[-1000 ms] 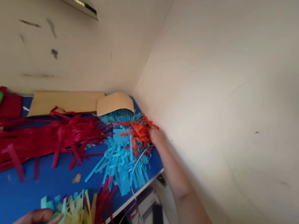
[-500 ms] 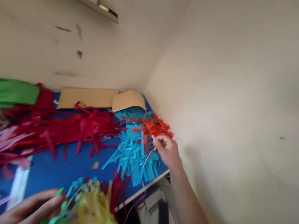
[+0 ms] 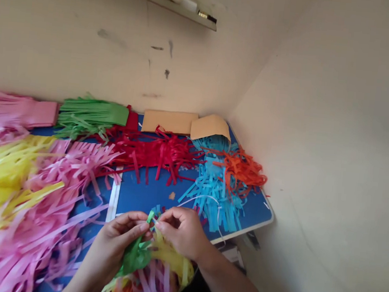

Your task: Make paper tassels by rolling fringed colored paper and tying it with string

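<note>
My left hand (image 3: 120, 235) pinches the twisted top of a green paper tassel (image 3: 137, 255) between thumb and fingertips. Close against it, my right hand (image 3: 182, 232) is closed in a pinch at the tassel's top loop. A thin white string (image 3: 206, 196) arcs behind my right hand and drops over the table edge; its end appears to be between those fingers, though the tip is too small to make out. Below both hands hang yellow tassel strips (image 3: 178, 264), with lilac and orange ones lower down.
On the blue table (image 3: 153, 183) lie piles of pink fringe (image 3: 31, 236), yellow fringe (image 3: 2, 173), red fringe (image 3: 145, 153), light-blue fringe (image 3: 216, 189) and orange fringe (image 3: 243, 169). Folded green paper (image 3: 117, 113) and tan paper (image 3: 169, 121) line the wall. A shelf (image 3: 180, 12) hangs above.
My right hand has come back from over the blue and orange fringe to meet my left hand at the green tassel. The view has swung left, showing more of the table.
</note>
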`<state>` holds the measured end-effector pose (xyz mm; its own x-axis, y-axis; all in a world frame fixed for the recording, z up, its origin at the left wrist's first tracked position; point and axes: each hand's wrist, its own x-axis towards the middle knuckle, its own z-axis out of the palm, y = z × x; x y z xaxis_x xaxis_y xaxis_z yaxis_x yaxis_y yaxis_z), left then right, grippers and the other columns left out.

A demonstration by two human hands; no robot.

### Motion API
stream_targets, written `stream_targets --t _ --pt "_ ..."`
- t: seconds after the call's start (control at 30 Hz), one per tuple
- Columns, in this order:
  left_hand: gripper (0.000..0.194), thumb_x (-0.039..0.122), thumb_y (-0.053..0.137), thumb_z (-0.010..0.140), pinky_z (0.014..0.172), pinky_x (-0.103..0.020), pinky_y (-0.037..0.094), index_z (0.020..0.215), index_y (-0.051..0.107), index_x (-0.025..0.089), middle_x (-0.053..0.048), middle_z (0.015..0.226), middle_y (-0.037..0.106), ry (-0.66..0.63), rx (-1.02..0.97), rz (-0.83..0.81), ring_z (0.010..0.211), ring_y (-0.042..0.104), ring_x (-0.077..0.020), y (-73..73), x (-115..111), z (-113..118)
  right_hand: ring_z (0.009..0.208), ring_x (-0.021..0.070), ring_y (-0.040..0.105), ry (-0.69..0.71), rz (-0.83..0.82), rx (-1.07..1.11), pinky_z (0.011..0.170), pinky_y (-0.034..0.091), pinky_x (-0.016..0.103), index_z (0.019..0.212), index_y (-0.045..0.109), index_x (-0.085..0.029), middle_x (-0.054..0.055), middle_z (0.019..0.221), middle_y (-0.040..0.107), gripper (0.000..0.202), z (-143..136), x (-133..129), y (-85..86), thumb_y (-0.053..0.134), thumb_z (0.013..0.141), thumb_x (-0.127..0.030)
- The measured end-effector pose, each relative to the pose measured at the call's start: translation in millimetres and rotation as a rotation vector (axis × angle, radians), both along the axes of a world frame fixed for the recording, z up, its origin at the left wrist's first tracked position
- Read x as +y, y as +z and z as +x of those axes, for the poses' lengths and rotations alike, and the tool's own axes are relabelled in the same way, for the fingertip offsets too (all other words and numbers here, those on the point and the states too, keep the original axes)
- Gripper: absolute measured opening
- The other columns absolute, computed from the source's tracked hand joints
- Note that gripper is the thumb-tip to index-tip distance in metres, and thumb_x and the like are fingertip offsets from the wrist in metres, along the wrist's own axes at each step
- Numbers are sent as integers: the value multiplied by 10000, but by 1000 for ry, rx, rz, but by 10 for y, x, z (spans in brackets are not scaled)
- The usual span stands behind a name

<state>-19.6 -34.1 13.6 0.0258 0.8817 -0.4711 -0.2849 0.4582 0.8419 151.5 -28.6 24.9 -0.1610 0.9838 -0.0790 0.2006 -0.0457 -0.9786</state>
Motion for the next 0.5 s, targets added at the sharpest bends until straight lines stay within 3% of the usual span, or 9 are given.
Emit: stream_targets --t 0.1,0.2,0.27,0.33,0.5 --pt "412 441 897 482 546 -223 562 751 720 183 -14 649 732 -58 38 13 576 696 -164 -21 -10 -21 568 110 627 0 -28 32 535 477 188 717 694 -173 -9 642 694 106 -11 -12 -6 684 775 -261" --pt "340 457 837 571 610 -244 584 757 721 198 -34 708 757 -138 231 227 656 722 -189 -35 -43 -28 553 112 635 25 -125 152 553 499 206 863 682 -179 -28 648 676 215 2 -17 -42 761 736 -333" --pt "280 452 783 638 592 -244 580 741 693 208 -25 693 751 -194 390 369 644 721 -190 -24 -90 -21 560 119 640 69 -188 217 572 509 225 956 667 -184 -35 672 671 378 31 -34 -59 817 679 -394" --pt "238 442 729 699 556 -231 564 738 651 221 -5 678 742 -212 560 480 617 718 -181 6 -152 -3 578 125 637 109 -198 208 582 504 237 953 672 -184 -30 680 663 400 69 -72 -58 822 675 -431" --pt "158 395 620 806 582 -220 551 840 614 241 14 742 740 -260 885 814 648 718 -161 130 -285 94 654 125 610 65 58 83 615 473 237 743 682 -194 -1 702 645 287 164 -197 50 749 772 -471"
